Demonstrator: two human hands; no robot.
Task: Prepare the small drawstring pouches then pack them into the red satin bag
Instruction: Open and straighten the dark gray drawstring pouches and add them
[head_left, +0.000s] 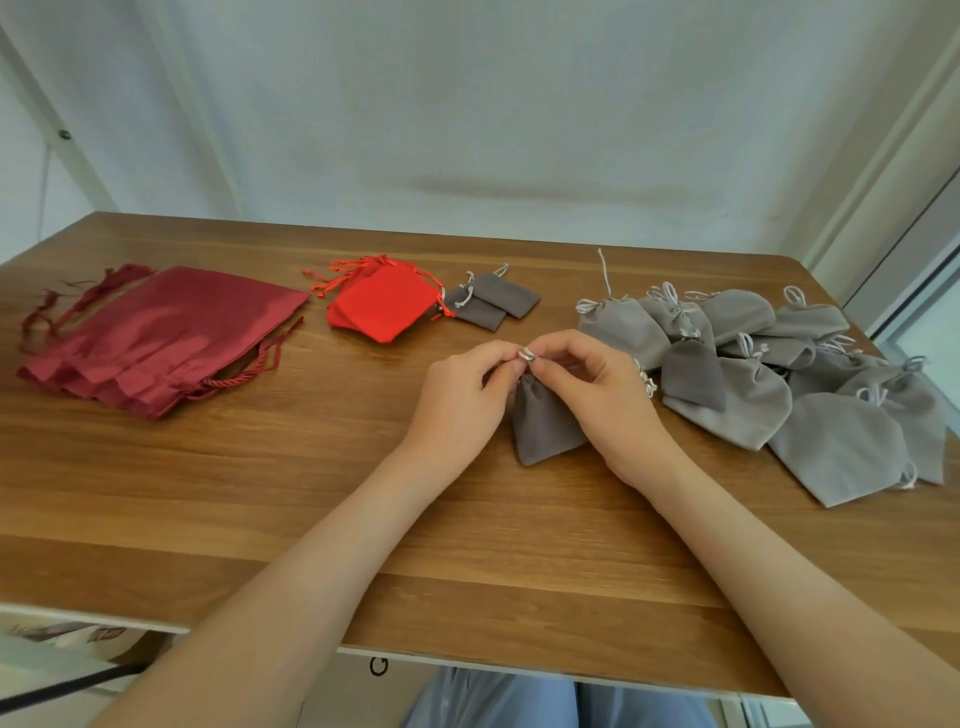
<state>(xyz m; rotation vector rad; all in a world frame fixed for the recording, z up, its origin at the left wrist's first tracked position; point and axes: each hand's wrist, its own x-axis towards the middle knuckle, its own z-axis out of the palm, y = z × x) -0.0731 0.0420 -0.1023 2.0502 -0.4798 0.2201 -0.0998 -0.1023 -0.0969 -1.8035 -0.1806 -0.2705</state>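
Note:
A small dark grey drawstring pouch lies mid-table with its neck gathered. My left hand and my right hand meet above its neck, and both pinch its pale drawstring between thumb and fingers. The right hand covers the pouch's right side. A stack of dark red satin bags lies flat at the left of the table, cords trailing.
A small pile of bright red pouches and two flat dark grey pouches lie behind my hands. Several light grey pouches are heaped at the right. The wooden table ends at a white wall.

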